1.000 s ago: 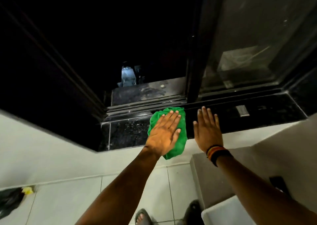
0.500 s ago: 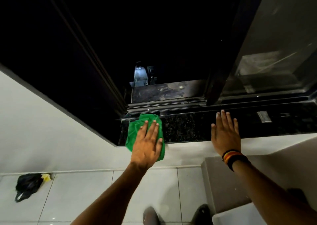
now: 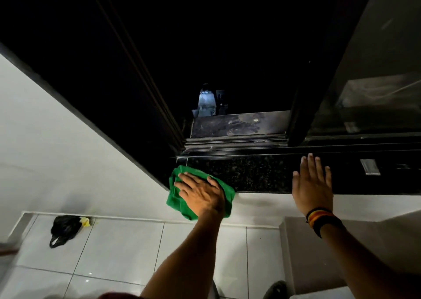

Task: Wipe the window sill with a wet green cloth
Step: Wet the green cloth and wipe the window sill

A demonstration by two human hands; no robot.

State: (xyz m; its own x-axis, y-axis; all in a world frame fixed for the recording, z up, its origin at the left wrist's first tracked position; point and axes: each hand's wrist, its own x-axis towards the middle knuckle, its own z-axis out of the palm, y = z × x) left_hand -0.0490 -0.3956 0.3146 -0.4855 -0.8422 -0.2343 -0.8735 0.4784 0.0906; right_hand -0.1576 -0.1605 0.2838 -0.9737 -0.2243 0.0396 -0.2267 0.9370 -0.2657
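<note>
Pressing down flat, the left hand (image 3: 200,195) has its fingers spread over the green cloth (image 3: 182,204), which sits bunched at the sill's left end, partly hanging off the front edge. The right hand (image 3: 313,185) is open too, palm down on the window sill (image 3: 250,173) with nothing in it, probably just bracing. What matters for the next swipe: the black speckled sill runs lengthwise left to right, and pretty much all the bare stone lies to the right of the cloth hand, between the two hands and on past the right one. So I'd guess the stroke goes rightward, and the bracing hand sits right in that path.
</note>
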